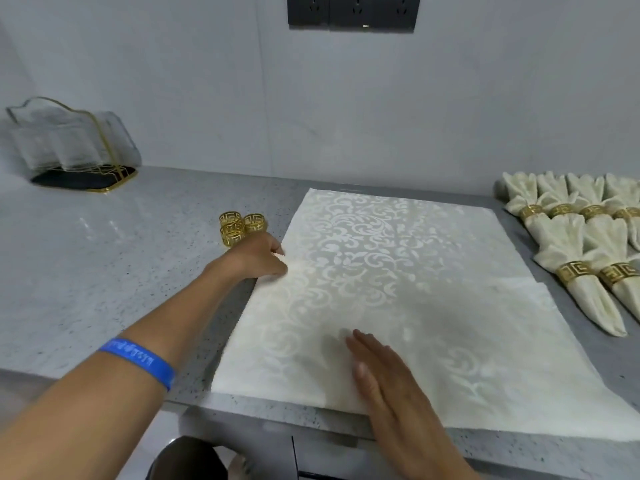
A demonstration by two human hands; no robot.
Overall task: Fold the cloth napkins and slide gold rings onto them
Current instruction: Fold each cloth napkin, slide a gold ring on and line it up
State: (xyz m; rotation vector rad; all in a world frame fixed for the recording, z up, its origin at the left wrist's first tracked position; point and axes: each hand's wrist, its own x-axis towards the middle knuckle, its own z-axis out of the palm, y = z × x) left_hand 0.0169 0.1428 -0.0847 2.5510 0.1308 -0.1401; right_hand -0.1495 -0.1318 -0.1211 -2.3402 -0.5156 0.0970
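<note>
A cream damask napkin [391,278] lies spread flat on the grey counter [104,265], with another cloth's edge showing beneath it at the right. My left hand [258,256] pinches the napkin's left edge, fingers curled on the fabric. My right hand [384,368] lies flat on the napkin near its front edge, fingers straight. Three gold rings [240,226] stand clustered on the counter just behind my left hand.
Several folded napkins with gold rings [581,244] lie in rows at the right. A glass-and-gold holder [74,147] stands at the back left. A wall with dark sockets [353,12] is behind. The counter's front edge runs under my right wrist.
</note>
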